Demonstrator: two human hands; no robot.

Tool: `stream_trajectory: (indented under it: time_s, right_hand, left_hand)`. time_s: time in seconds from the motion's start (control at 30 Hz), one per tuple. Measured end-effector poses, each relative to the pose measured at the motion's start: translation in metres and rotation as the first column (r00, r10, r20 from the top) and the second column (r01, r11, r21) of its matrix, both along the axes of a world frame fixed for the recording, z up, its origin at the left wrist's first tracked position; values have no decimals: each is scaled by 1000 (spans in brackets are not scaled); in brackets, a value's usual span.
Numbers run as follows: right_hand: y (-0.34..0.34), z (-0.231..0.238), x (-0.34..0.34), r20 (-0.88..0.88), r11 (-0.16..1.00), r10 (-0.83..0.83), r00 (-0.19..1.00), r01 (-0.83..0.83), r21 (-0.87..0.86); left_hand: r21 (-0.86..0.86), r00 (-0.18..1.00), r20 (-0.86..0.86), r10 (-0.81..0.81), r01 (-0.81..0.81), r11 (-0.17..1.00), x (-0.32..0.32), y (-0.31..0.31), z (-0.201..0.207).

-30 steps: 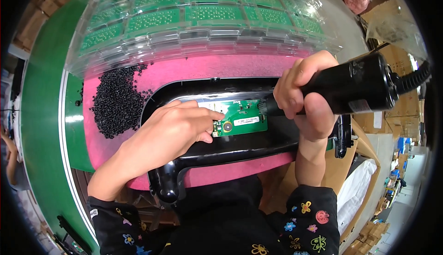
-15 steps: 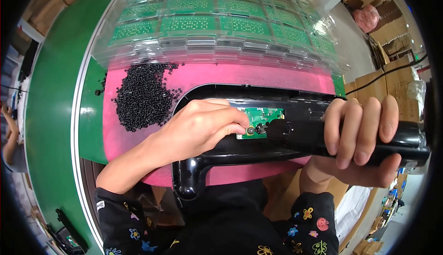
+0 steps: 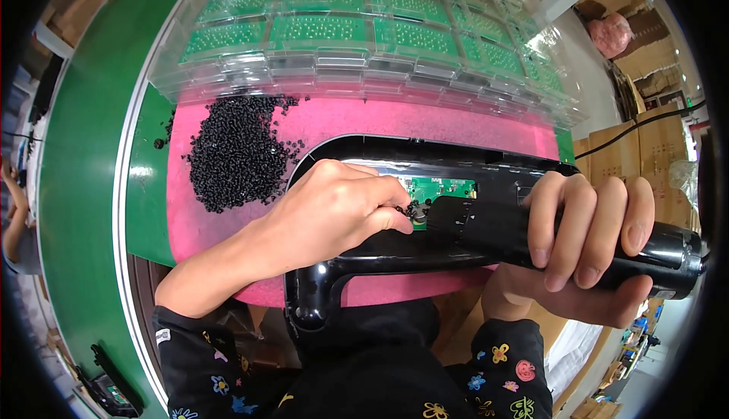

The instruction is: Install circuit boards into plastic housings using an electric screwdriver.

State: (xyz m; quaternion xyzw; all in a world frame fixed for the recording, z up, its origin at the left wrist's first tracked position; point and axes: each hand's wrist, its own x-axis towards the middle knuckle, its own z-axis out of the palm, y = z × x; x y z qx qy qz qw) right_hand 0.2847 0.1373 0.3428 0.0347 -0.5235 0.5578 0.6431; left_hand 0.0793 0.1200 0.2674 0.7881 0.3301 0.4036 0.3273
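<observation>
A long black plastic housing (image 3: pixel 380 258) lies in front of me with a green circuit board (image 3: pixel 448 187) inside it. My right hand (image 3: pixel 596 225) is wrapped round a black electric screwdriver (image 3: pixel 493 229), held almost level over the housing. Its front end covers part of the board, and the bit's tip is hard to make out. My left hand (image 3: pixel 334 203) is closed in a pinch over the board's left part. Small black screws (image 3: pixel 416 208) show at its fingertips, right beside the front of the screwdriver. The fingers hide that side of the board.
A heap of small black screws (image 3: pixel 235 157) sits on the pink mat (image 3: pixel 349 119), left of the housing. Behind stand stacked clear plastic trays (image 3: pixel 334 70) of green boards. A green surface (image 3: pixel 99 153) runs along the left. A black cable (image 3: pixel 638 121) hangs at the right.
The screwdriver has shifted left relative to the board, closer to my left fingertips. More black screws show at those fingers. The whole view has shifted slightly.
</observation>
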Motion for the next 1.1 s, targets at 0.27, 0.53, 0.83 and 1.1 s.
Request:
stream_trajectory:
  time_s: [0.27, 0.53, 0.83, 1.1]
  right_hand:
    - [-1, 0, -1, 89, 1000, -1, 996, 1, 3]
    - [4, -9, 0, 22, 998, 62, 998, -62, 28]
    - [12, -16, 9, 384, 984, -111, 917, 156, -87]
    - [4, -18, -4, 478, 941, -196, 856, 301, -153]
  left_hand:
    - [-40, 997, -76, -3, 0, 999, -3, -1, 1]
    - [-126, 1000, -7, -20, 19, 992, -1, -3, 0]
    - [-68, 947, -302, 105, -132, 989, -1, -4, -3]
    - [-71, 949, -290, 122, -148, 986, 1, -5, 1]
